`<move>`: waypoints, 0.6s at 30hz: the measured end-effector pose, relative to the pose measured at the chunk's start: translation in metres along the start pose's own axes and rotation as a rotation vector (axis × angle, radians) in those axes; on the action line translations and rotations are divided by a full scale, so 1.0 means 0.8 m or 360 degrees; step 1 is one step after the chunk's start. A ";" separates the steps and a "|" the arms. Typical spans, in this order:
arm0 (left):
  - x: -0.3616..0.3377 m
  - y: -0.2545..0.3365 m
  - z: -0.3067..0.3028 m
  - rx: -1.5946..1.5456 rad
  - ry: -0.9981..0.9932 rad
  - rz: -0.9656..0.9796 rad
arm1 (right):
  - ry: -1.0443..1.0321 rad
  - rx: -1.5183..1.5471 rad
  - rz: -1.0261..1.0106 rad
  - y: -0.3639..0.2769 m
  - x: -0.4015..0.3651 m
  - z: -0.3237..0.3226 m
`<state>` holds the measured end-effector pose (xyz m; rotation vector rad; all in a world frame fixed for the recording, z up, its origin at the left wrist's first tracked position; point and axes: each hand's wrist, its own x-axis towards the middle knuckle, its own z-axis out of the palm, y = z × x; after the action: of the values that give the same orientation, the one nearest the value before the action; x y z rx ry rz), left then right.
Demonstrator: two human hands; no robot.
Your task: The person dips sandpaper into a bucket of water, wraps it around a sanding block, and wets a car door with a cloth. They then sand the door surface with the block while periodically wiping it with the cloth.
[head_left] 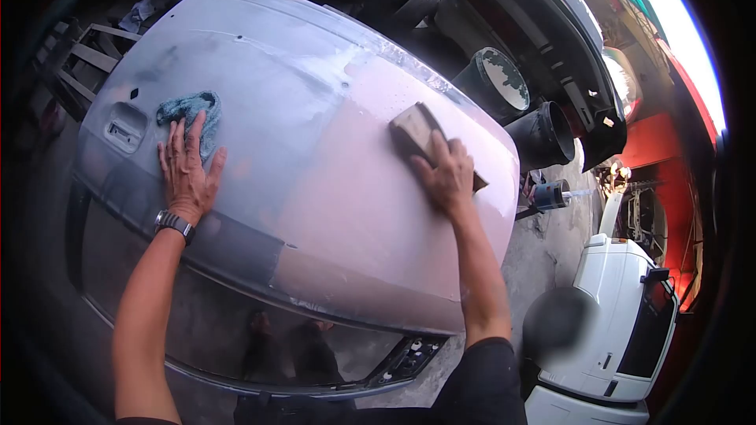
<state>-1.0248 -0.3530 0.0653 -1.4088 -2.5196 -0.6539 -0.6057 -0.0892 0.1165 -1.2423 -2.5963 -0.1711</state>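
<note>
A car door panel (pixel 299 165) lies across the view, grey on the left and covered with a pinkish layer on the right. My right hand (pixel 450 173) grips a brown sanding block (pixel 416 127), which rests against the pinkish part. On the grey part, my left hand (pixel 187 165) lies with fingers spread, its fingertips over a crumpled teal cloth (pixel 206 102). A watch is on the left wrist. The recessed door handle (pixel 124 127) sits to the left of that hand. Below the panel's lower edge is the window frame (pixel 378 374).
Two dark buckets (pixel 496 83) (pixel 547 135) stand beyond the panel's right end, near a dark bumper (pixel 543 47). A small container (pixel 551 195) is below them. A white vehicle (pixel 622 323) is at the lower right. Metal rack bars (pixel 94 57) show at the upper left.
</note>
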 end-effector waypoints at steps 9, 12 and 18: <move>-0.006 0.004 0.002 -0.0004 0.0000 -0.0018 | 0.0057 -0.0065 0.0231 -0.020 0.023 0.010; -0.006 0.001 0.006 0.0032 -0.0002 -0.0039 | 0.0146 0.0007 0.0030 -0.118 -0.113 -0.028; -0.007 -0.006 0.011 0.0032 -0.0028 -0.0030 | 0.0155 0.0003 -0.0085 -0.107 -0.088 -0.018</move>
<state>-1.0252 -0.3556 0.0544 -1.3920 -2.5486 -0.6202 -0.6272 -0.1986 0.1107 -1.1351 -2.5468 -0.2334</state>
